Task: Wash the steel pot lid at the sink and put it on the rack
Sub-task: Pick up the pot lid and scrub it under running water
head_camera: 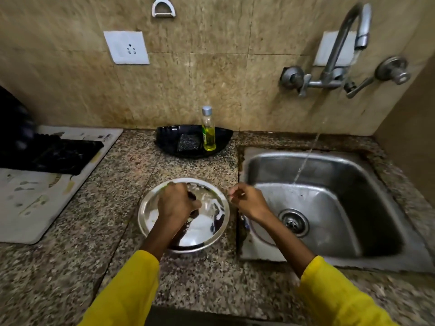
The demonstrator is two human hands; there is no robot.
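Observation:
The round steel pot lid (207,229) lies on the granite counter just left of the sink (329,208). My left hand (176,203) rests on its middle, fingers closed around the dark knob. My right hand (249,201) hovers at the lid's right rim, over the sink's left edge, fingers curled with nothing visible in them. Water runs from the wall tap (348,43) into the sink basin. No rack is in view.
A black tray (169,137) at the back of the counter holds a scrub pad (189,142) and a bottle of yellow-green dish liquid (208,132). A white mat (30,196) with a dark cloth (51,156) lies at the left. A wall socket (127,47) sits above.

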